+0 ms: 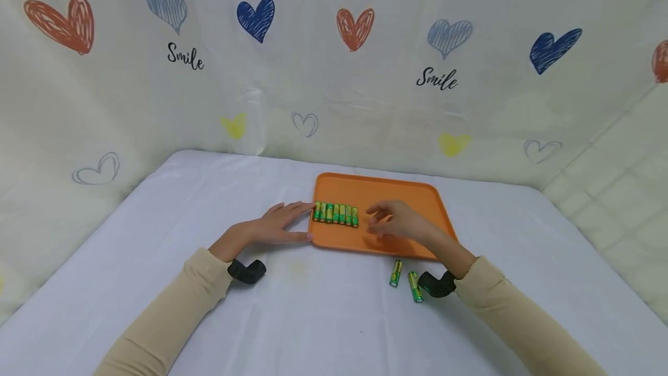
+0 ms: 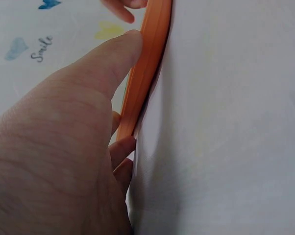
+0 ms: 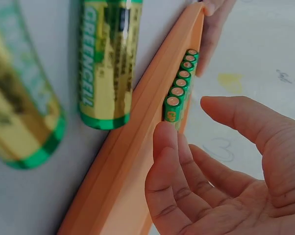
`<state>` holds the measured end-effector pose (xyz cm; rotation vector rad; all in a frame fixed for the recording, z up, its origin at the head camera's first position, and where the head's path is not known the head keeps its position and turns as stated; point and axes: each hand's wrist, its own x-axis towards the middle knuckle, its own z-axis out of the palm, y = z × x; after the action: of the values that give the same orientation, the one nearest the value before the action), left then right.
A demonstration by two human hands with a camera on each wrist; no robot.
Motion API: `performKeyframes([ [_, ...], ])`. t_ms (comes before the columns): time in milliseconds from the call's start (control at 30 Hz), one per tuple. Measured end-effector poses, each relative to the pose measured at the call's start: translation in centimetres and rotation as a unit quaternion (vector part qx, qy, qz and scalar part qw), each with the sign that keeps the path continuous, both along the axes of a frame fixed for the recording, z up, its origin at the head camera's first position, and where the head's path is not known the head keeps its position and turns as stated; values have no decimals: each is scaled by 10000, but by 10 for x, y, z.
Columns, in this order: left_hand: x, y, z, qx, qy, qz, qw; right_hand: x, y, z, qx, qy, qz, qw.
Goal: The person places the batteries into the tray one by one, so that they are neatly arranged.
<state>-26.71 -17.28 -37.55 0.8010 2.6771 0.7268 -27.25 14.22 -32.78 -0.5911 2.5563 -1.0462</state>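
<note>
Several green and gold batteries (image 1: pixel 336 214) stand side by side in a row at the left end of an orange tray (image 1: pixel 396 190). My left hand (image 1: pixel 276 226) rests at the tray's left edge, fingers extended, with the thumb touching the near corner of the rim. Over the tray, right of the row, my right hand (image 1: pixel 399 220) hovers with loosely bent fingers and nothing between them. In the right wrist view a gap shows between its thumb and fingers (image 3: pixel 169 191). Two loose batteries, one upright in view (image 1: pixel 396 273) and one slanted (image 1: pixel 415 287), lie on the cloth before the tray.
A white cloth (image 1: pixel 313 318) covers the table. Behind it hangs a pale backdrop (image 1: pixel 365 91) printed with hearts and the word Smile. Black wrist cameras sit on the left wrist (image 1: pixel 247 271) and the right wrist (image 1: pixel 437 284), the right one close beside the slanted battery.
</note>
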Motion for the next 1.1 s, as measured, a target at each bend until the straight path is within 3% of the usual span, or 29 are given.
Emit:
performKeyframes([
  [367, -1, -4, -4, -10, -44, 38, 10000, 29, 17, 4, -183, 34, 163, 9997],
  [633, -1, -5, -5, -3, 23, 73, 10000, 45, 30, 8, -289, 245, 553, 9978],
  [867, -1, 0, -3, -7, 16, 29, 10000, 62, 52, 3, -137, 167, 400, 9990],
  [1000, -2, 1, -3, -47, -3, 40, 10000, 72, 63, -2, -89, 279, 544, 9981],
  [1100, -2, 0, -3, -65, -6, 55, 10000, 78, 69, -5, -175, 138, 668, 9975],
])
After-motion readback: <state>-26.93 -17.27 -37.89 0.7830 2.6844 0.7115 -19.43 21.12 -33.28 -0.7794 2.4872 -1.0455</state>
